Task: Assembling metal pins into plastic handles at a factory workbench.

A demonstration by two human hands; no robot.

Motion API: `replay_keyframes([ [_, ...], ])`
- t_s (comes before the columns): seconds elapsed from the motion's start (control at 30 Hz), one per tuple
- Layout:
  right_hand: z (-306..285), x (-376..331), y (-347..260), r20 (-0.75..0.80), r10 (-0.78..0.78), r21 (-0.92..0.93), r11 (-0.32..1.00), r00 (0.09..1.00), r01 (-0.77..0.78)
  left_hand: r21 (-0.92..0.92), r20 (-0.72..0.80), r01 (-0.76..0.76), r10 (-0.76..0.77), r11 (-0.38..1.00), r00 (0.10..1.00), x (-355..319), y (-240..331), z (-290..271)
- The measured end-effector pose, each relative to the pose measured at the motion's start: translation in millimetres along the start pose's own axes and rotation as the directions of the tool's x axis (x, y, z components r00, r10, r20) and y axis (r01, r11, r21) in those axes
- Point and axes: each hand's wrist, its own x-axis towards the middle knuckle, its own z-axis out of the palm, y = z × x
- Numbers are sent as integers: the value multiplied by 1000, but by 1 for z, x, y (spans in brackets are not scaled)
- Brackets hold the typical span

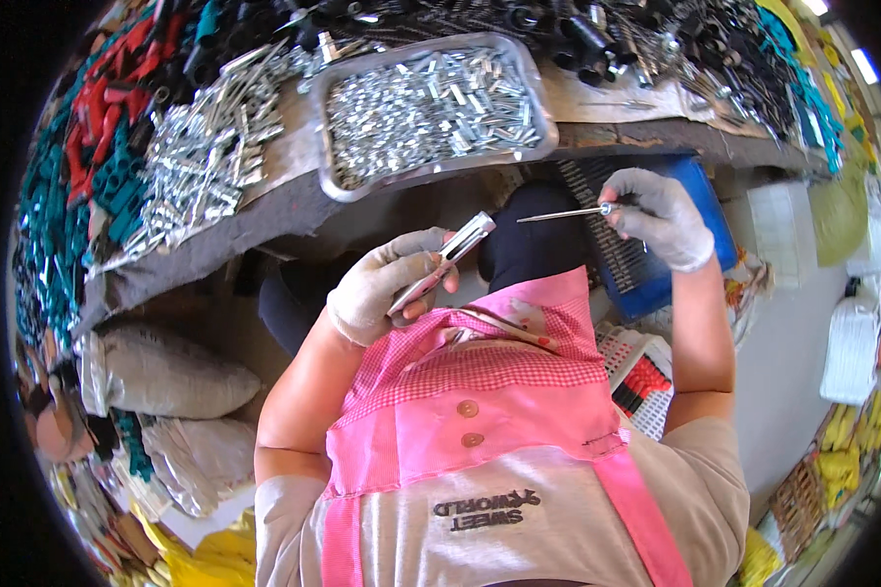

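Note:
My left hand (377,293), in a pale grey glove with bare fingertips, is wrapped round a shiny silver slotted metal handle (468,238), tilted up to the right. To the right, my right hand (661,217), in a similar glove, pinches a thin pointed metal rod (563,213) near its thicker end. The rod lies nearly level, its point toward the handle but apart from it. Beyond both hands, a metal tray (548,137) full of small silver cylindrical parts stands on the bench.
Silver metal parts (206,137) are heaped left of the tray, with red parts (98,117) and teal parts (117,186) beyond. Below the bench edge, a blue crate (719,230) holds rows of dark rods. A white basket (656,416) and a stuffed sack (171,372) flank me.

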Motion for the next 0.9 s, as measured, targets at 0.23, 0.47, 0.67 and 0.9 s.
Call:
replay_keyframes([
  [0.23,26,33,-32,189,-131,-378,905,973,195,139,-17,21,-19,990,1000,-17,-1,-7],
  [0.47,78,51,-21,407,-148,-385,867,901,317,151,67,97,-108,984,992,-8,-3,-14],
  [0.67,85,51,-14,347,30,-49,999,937,-14,64,184,149,-159,987,970,-6,-12,-21],
  [0.9,91,40,-14,287,-61,-132,986,956,102,24,204,125,-127,992,971,-4,-24,-20],
])
